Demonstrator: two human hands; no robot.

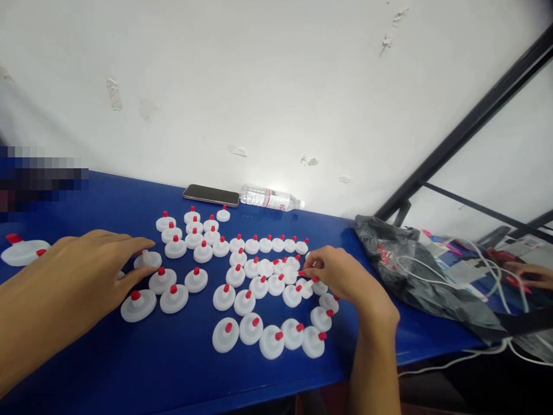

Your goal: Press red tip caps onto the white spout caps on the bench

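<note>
Many white round lids with small red caps (227, 337) lie in rows and clusters on a blue table. My left hand (95, 271) reaches in from the left, its thumb and fingers closed around a white lid (147, 260) that shows no red cap. More capped lids, such as this white lid (173, 299), sit just right of the thumb. My right hand (334, 274) pinches a small red cap (301, 274) over the right-hand cluster. Below its fingers, a white lid (291, 273) and its neighbours are partly covered.
A phone (211, 195) and a clear bottle (270, 197) lie by the wall. At right, a dark plastic bag (415, 288) holds red pieces, with white cables over it. Another person's hand (529, 274) is farther right. More lids (26, 253) lie at far left.
</note>
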